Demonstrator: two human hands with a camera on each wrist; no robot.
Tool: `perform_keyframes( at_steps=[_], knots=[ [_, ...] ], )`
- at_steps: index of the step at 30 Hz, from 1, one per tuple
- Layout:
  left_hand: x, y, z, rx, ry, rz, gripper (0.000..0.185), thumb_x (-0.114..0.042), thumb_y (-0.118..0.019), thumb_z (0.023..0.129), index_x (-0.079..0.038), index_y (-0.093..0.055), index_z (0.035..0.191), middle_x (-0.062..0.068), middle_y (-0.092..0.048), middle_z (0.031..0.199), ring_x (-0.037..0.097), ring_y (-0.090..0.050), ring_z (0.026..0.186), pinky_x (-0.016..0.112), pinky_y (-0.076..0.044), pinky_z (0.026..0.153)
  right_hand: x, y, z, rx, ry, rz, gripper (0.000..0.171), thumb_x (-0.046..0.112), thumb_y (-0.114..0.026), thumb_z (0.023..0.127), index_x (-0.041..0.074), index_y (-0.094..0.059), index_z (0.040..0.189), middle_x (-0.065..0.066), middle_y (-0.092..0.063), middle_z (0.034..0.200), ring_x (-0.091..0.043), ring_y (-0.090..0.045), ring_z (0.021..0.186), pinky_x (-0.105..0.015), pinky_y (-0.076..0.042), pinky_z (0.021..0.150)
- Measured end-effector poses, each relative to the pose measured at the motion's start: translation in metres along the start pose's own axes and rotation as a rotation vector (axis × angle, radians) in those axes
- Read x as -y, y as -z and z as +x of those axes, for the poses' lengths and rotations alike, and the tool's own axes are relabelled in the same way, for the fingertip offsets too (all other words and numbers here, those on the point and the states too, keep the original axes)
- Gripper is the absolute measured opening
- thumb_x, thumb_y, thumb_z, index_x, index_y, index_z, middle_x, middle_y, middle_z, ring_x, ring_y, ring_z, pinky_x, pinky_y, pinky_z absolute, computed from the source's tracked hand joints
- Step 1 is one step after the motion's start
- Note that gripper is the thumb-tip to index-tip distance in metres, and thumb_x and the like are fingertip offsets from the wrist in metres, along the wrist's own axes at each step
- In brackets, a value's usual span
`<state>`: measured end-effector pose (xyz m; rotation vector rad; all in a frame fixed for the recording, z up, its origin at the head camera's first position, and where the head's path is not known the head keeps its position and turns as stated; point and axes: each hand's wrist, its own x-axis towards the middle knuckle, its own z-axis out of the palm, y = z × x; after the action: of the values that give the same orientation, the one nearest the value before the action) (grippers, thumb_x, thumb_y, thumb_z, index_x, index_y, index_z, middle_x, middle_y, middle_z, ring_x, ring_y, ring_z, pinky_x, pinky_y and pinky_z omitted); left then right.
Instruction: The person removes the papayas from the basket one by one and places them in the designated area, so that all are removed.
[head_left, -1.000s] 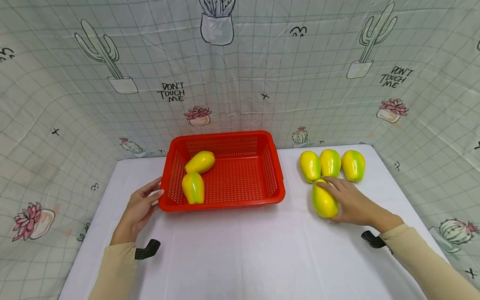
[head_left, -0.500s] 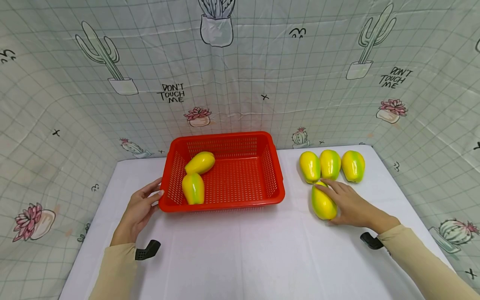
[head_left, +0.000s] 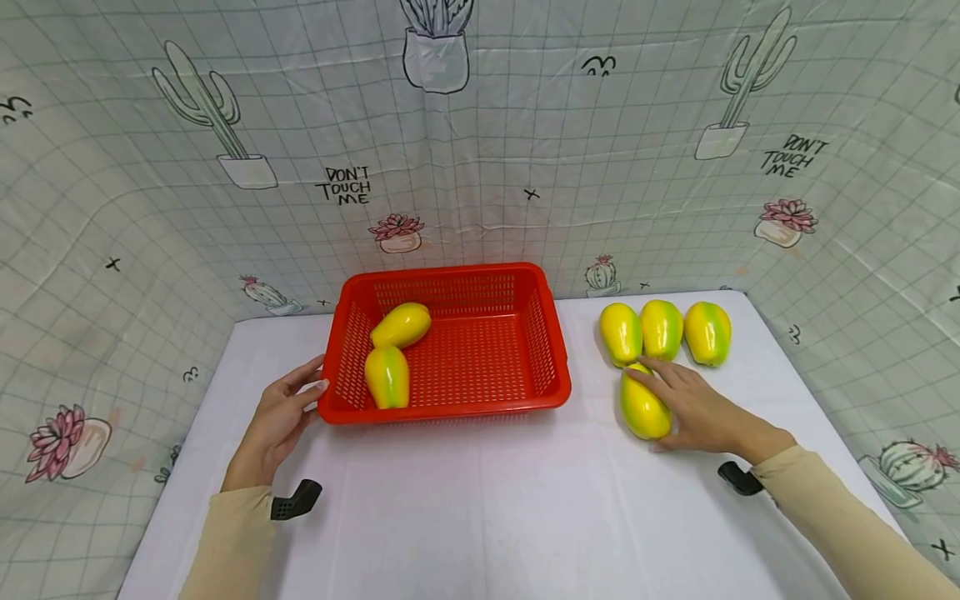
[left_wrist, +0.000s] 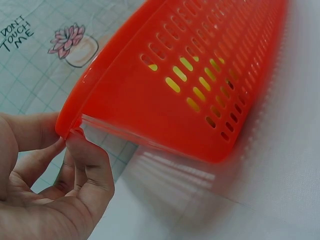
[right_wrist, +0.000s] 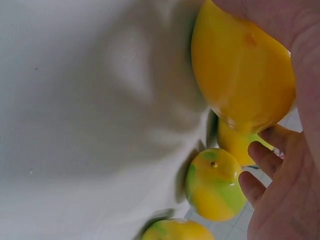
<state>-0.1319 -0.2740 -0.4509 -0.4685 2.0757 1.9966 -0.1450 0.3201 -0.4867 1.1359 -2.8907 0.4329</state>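
A red slotted basket (head_left: 450, 412) stands on the white table and holds two yellow-green fruits (head_left: 401, 325) (head_left: 387, 377) at its left side. My left hand (head_left: 318, 375) rests against the basket's front-left corner. In the left wrist view its thumb (left_wrist: 90, 160) touches the rim of the basket (left_wrist: 165, 95). Right of the basket, three fruits (head_left: 621, 333) (head_left: 662, 328) (head_left: 707, 332) lie in a row. My right hand (head_left: 690, 408) wraps over a fourth fruit (head_left: 643, 404) in front of them, on the table. In the right wrist view this fruit (right_wrist: 240, 65) fills the palm, with the fingers (right_wrist: 262, 160) curled past it.
A cactus-print cloth wall (head_left: 525, 167) encloses the table on three sides. The table's front half (head_left: 487, 517) is bare white cloth. Black camera mounts (head_left: 296, 500) (head_left: 738, 477) sit at both wrists. The neighbouring fruit (right_wrist: 215, 185) lies close to my right fingers.
My right hand and the fruit under it have shifted slightly left and back. The left hand and the basket have not moved.
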Motion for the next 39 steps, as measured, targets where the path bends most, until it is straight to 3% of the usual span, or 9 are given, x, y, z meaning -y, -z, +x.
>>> perform_keyframes(
  at_steps=[19, 24, 32, 39],
  knots=[
    [-0.001, -0.001, 0.0, 0.006, -0.001, -0.002, 0.06, -0.01, -0.053, 0.111, -0.01, -0.032, 0.167, 0.003, -0.044, 0.138, 0.006, -0.059, 0.103, 0.018, -0.058, 0.086, 0.0, 0.004, 0.001, 0.02, -0.005, 0.008, 0.112, 0.025, -0.102, 0.064, 0.006, -0.04, 0.155, -0.026, -0.037, 0.158, -0.047, -0.043, 0.138, -0.068, -0.037, 0.109],
    [0.0, -0.001, 0.0, 0.006, 0.009, -0.001, 0.06, -0.009, -0.053, 0.111, -0.011, -0.032, 0.167, 0.003, -0.044, 0.137, 0.005, -0.059, 0.102, 0.017, -0.057, 0.084, 0.003, 0.014, 0.007, -0.003, 0.006, -0.006, 0.11, 0.025, -0.103, 0.063, 0.005, -0.045, 0.154, -0.027, -0.041, 0.154, -0.045, -0.045, 0.137, -0.069, -0.038, 0.108],
    [0.0, 0.0, -0.001, 0.004, 0.013, 0.007, 0.06, -0.011, -0.053, 0.111, -0.012, -0.032, 0.167, 0.003, -0.043, 0.138, 0.005, -0.059, 0.104, 0.017, -0.057, 0.085, 0.008, 0.04, 0.021, 0.052, -0.057, -0.006, 0.106, 0.029, -0.101, 0.069, 0.009, -0.044, 0.157, -0.024, -0.039, 0.158, -0.046, -0.038, 0.143, -0.073, -0.032, 0.114],
    [0.0, 0.0, -0.001, 0.013, -0.003, -0.002, 0.06, -0.009, -0.053, 0.111, -0.01, -0.032, 0.167, 0.003, -0.044, 0.136, 0.004, -0.059, 0.1, 0.017, -0.057, 0.083, 0.01, 0.051, 0.034, 0.053, -0.031, -0.024, 0.103, 0.028, -0.099, 0.073, 0.008, -0.042, 0.157, -0.025, -0.038, 0.159, -0.046, -0.037, 0.144, -0.072, -0.031, 0.115]
  ],
)
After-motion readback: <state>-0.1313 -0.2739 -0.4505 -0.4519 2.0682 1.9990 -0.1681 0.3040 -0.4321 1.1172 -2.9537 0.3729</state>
